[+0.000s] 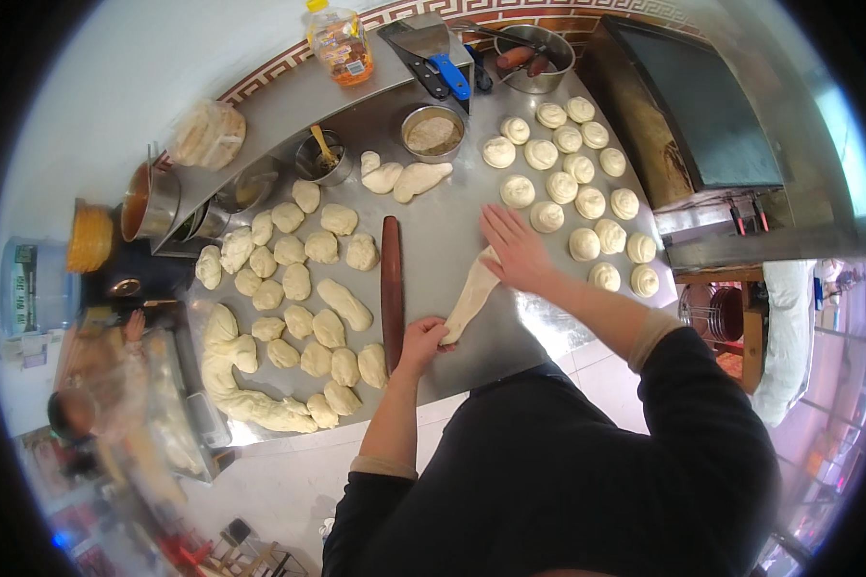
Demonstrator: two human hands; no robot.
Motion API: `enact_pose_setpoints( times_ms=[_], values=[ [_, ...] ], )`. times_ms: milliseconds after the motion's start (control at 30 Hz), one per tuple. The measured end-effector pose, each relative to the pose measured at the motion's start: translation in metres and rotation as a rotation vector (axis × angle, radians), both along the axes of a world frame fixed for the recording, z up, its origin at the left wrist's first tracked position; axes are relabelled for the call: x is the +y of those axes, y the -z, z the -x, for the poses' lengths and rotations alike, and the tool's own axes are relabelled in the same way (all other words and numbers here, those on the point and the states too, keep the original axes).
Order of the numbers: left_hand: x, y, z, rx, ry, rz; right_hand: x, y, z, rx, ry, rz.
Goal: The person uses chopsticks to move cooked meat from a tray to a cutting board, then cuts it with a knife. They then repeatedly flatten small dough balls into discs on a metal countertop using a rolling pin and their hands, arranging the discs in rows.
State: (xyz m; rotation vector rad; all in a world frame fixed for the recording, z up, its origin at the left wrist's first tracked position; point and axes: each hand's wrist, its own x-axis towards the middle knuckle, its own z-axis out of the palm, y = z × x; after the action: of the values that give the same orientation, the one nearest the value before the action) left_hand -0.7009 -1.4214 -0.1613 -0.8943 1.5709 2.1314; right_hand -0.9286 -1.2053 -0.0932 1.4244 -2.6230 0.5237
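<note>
A long flattened strip of dough (470, 297) stretches between my hands over the steel worktop (440, 382). My left hand (424, 342) pinches its near end between thumb and fingers. Flat on its far end lies my right hand (516, 249), fingers extended, covering that end. A dark wooden rolling pin (392, 288) lies just left of the strip. Coiled dough rounds (547, 216) stand in loose rows beyond and to the right of my right hand. Left of the pin are many plain dough pieces (296, 281) and a long thick dough rope (256, 405).
At the back stand a metal bowl of pale paste (433, 134), a pot with a yellow-handled brush (324, 155) and a large pot with utensils (541, 72). Scrapers (447, 72) and an oil bottle (340, 47) rest on the shelf. Another person (101, 389) is at far left.
</note>
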Motion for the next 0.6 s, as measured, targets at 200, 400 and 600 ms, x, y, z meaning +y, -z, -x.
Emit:
enact_pose_setpoints(
  times_ms=[200, 400, 600],
  values=[
    [0.009, -0.001, 0.014, -0.065, -0.041, -0.002, -0.138, -0.011, 0.145, 0.155, 0.055, -0.121],
    [0.004, 0.004, 0.006, -0.066, -0.107, 0.005, -0.174, -0.014, 0.156, -0.160, 0.209, -0.129],
    [-0.006, 0.007, -0.020, 0.059, -0.069, -0.076, -0.078, -0.002, 0.056, -0.042, 0.086, 0.349]
  ],
)
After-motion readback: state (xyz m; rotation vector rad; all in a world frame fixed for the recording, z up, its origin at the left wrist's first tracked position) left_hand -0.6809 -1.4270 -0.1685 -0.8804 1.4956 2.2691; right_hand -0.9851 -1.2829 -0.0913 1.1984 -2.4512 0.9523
